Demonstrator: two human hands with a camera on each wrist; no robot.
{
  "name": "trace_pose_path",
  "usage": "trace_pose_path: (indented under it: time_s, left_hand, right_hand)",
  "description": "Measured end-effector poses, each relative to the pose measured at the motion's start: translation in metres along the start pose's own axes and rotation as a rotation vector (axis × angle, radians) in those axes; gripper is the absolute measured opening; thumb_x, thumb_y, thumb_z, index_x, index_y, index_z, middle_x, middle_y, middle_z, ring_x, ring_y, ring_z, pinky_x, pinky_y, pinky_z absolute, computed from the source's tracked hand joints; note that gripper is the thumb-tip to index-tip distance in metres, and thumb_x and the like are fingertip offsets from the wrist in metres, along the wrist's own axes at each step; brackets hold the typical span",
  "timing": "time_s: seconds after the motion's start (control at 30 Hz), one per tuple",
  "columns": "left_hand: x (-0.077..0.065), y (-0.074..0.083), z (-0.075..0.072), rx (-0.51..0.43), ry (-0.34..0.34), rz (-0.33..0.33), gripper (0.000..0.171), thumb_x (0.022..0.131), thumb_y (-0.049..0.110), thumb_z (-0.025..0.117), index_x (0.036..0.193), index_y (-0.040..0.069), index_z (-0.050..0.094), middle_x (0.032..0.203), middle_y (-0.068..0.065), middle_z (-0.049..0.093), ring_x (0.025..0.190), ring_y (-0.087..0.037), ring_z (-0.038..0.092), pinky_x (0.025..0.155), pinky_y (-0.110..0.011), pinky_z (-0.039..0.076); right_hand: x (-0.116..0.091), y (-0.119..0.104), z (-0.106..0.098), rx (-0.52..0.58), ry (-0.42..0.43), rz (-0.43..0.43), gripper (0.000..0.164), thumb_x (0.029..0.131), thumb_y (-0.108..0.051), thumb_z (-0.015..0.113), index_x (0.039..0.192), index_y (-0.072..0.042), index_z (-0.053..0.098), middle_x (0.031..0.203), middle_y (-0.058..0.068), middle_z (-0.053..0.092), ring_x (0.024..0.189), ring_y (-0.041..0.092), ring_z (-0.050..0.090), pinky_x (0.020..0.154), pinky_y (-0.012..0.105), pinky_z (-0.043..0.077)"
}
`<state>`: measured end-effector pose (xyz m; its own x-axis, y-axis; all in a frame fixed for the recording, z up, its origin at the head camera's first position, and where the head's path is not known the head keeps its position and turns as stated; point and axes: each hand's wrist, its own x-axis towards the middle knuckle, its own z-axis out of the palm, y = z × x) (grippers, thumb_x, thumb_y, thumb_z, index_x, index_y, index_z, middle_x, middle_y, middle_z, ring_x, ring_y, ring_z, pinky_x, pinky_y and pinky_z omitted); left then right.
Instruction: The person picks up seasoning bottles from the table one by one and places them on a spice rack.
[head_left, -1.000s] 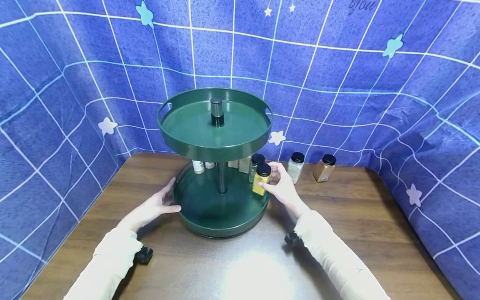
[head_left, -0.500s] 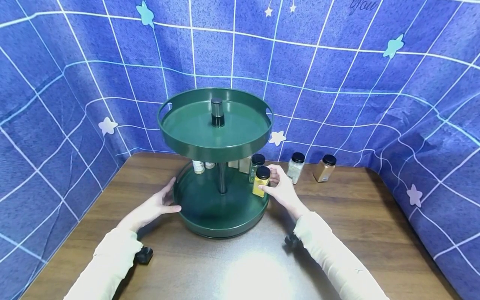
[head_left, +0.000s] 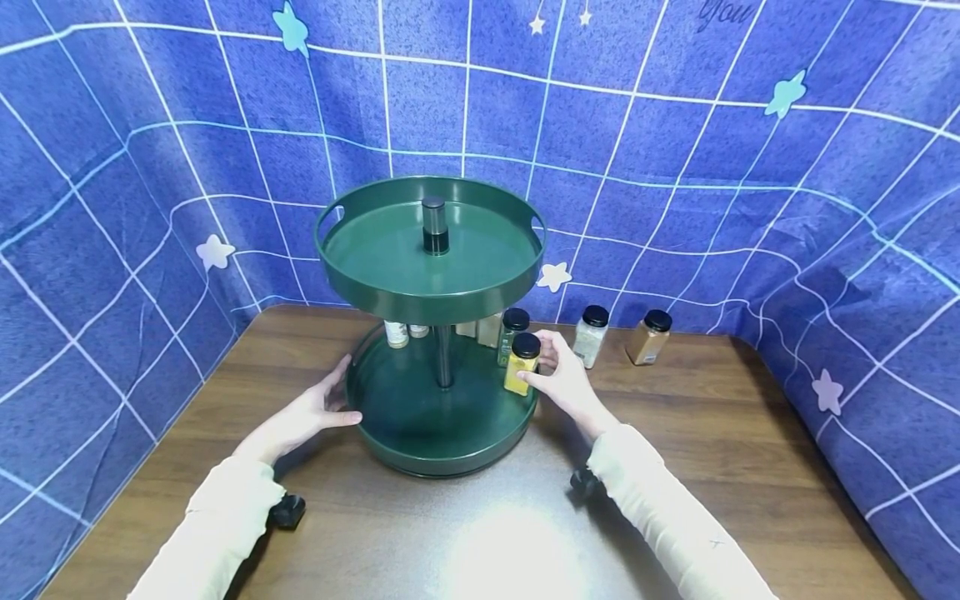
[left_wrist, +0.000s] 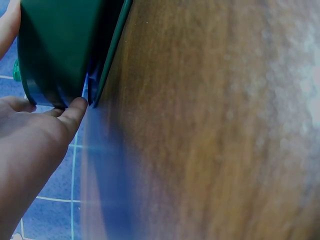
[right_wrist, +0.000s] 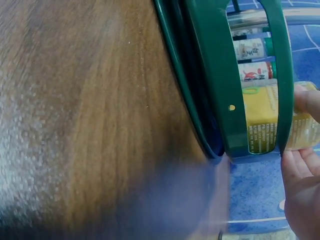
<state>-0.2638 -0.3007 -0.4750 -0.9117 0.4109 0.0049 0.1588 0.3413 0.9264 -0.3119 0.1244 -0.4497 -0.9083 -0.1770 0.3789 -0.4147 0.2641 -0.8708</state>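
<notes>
A two-tier green turntable rack stands on the table, its upper tray above the lower tray. My right hand pinches a black-lidded spice jar with yellow contents at the lower tray's right side. In the right wrist view, the yellow jar shows through the slot in the tray wall, thumb and fingers on its upper part. My left hand touches the lower tray's left rim with thumb and fingers spread; fingertips press the green wall in the left wrist view.
Behind the yellow jar stands a dark-lidded jar with a green label. Small white bottles stand at the back of the lower tray, partly hidden. On the table at right are a pale-filled jar and a brown-filled jar.
The yellow jar, in my right hand, has come down slightly and a little to the left since one second ago. It has hardly moved in the last half second. My left hand stays put.
</notes>
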Motion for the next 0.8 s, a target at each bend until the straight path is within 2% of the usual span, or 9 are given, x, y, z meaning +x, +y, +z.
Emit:
trace_pose_path:
  time_s: [0.13, 0.3, 0.43, 0.47, 0.6, 0.7, 0.8]
  left_hand:
    - [0.000, 0.000, 0.000, 0.000, 0.000, 0.002, 0.103, 0.084, 0.018, 0.071, 0.152, 0.019, -0.006, 0.159, -0.011, -0.008, 0.141, -0.045, 0.008, 0.109, -0.052, 0.019]
    - [0.000, -0.001, 0.001, -0.001, 0.004, 0.009, 0.103, 0.084, 0.017, 0.071, 0.152, 0.018, -0.006, 0.159, -0.011, -0.007, 0.141, -0.045, 0.008, 0.108, -0.052, 0.019]
    - [0.000, -0.002, 0.001, -0.010, 0.004, 0.017, 0.103, 0.085, 0.015, 0.071, 0.152, 0.017, -0.006, 0.159, -0.011, -0.007, 0.141, -0.045, 0.008, 0.108, -0.051, 0.019]
    - [0.001, -0.002, 0.001, -0.011, 0.004, 0.018, 0.103, 0.085, 0.015, 0.071, 0.152, 0.017, -0.006, 0.159, -0.011, -0.007, 0.141, -0.044, 0.009, 0.108, -0.051, 0.019]
    - [0.000, -0.003, 0.001, -0.011, 0.004, 0.018, 0.102, 0.085, 0.016, 0.071, 0.152, 0.018, -0.006, 0.159, -0.013, -0.005, 0.141, -0.045, 0.010, 0.108, -0.052, 0.020]
    - [0.001, -0.003, 0.000, -0.003, 0.005, 0.018, 0.103, 0.085, 0.017, 0.071, 0.152, 0.018, -0.006, 0.158, -0.014, -0.005, 0.140, -0.046, 0.010, 0.107, -0.053, 0.021]
    - [0.001, -0.003, 0.000, 0.003, 0.004, 0.022, 0.103, 0.085, 0.017, 0.071, 0.152, 0.017, -0.007, 0.158, -0.015, -0.006, 0.140, -0.046, 0.009, 0.107, -0.053, 0.021]
  right_hand:
    - [-0.002, -0.012, -0.004, 0.017, -0.015, 0.005, 0.064, 0.072, 0.003, 0.078, 0.128, 0.000, 0.048, 0.115, 0.021, 0.060, 0.106, 0.027, 0.058, 0.096, 0.044, 0.047]
    - [-0.007, -0.039, -0.012, 0.055, -0.060, 0.016, 0.068, 0.073, 0.005, 0.076, 0.133, 0.006, 0.043, 0.120, 0.029, 0.054, 0.110, 0.042, 0.052, 0.096, 0.057, 0.043]
    - [-0.008, -0.052, -0.019, 0.054, -0.092, 0.006, 0.071, 0.073, 0.006, 0.075, 0.135, 0.007, 0.040, 0.121, 0.032, 0.050, 0.112, 0.048, 0.048, 0.098, 0.062, 0.038]
    - [-0.007, -0.050, -0.021, 0.036, -0.094, -0.014, 0.071, 0.073, 0.005, 0.076, 0.134, 0.007, 0.040, 0.120, 0.031, 0.050, 0.112, 0.047, 0.048, 0.097, 0.059, 0.040]
    - [-0.006, -0.056, -0.029, -0.028, -0.094, -0.060, 0.071, 0.072, 0.003, 0.077, 0.133, 0.007, 0.041, 0.122, 0.032, 0.049, 0.114, 0.049, 0.045, 0.095, 0.062, 0.037]
    - [-0.005, -0.064, -0.036, -0.048, -0.102, -0.039, 0.072, 0.073, 0.001, 0.078, 0.135, 0.004, 0.041, 0.127, 0.030, 0.049, 0.116, 0.047, 0.045, 0.094, 0.065, 0.037]
    - [-0.004, -0.069, -0.043, -0.085, -0.104, -0.034, 0.071, 0.075, -0.002, 0.077, 0.136, 0.001, 0.040, 0.129, 0.024, 0.050, 0.119, 0.040, 0.045, 0.095, 0.059, 0.040]
